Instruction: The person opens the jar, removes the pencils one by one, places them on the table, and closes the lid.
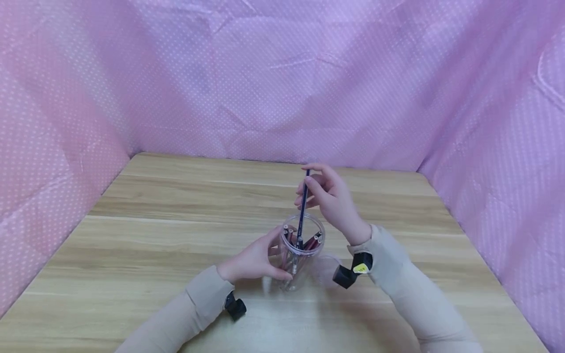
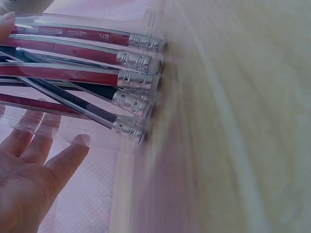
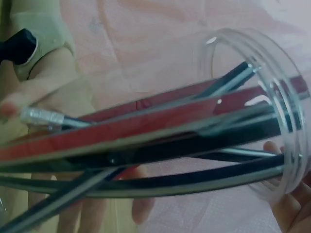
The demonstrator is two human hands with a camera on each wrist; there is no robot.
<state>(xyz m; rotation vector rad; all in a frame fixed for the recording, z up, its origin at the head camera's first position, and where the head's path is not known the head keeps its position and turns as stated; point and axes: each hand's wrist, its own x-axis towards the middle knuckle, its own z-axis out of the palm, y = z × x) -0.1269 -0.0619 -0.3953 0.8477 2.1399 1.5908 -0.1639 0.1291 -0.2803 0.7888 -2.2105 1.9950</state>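
Observation:
A clear plastic jar (image 1: 301,253) stands on the table, holding several red-striped and dark pencils (image 2: 73,51) with metal ferrules and erasers at their lower ends. My left hand (image 1: 251,260) grips the jar's left side, thumb in front and fingers behind. Above the rim, my right hand (image 1: 333,201) pinches a dark blue pencil (image 1: 303,201) near its top between thumb and fingers. That pencil is nearly upright, its lower part inside the jar. The right wrist view shows the jar's threaded rim (image 3: 286,160) and part of the right hand's fingers (image 3: 286,208) beyond it.
A faint, clear round piece (image 1: 325,270) lies to the jar's right, partly behind the right wrist camera (image 1: 346,275); whether it is a lid I cannot tell. The wood-grain table (image 1: 132,255) is bordered by pink dotted cloth (image 1: 282,98) at the back and sides.

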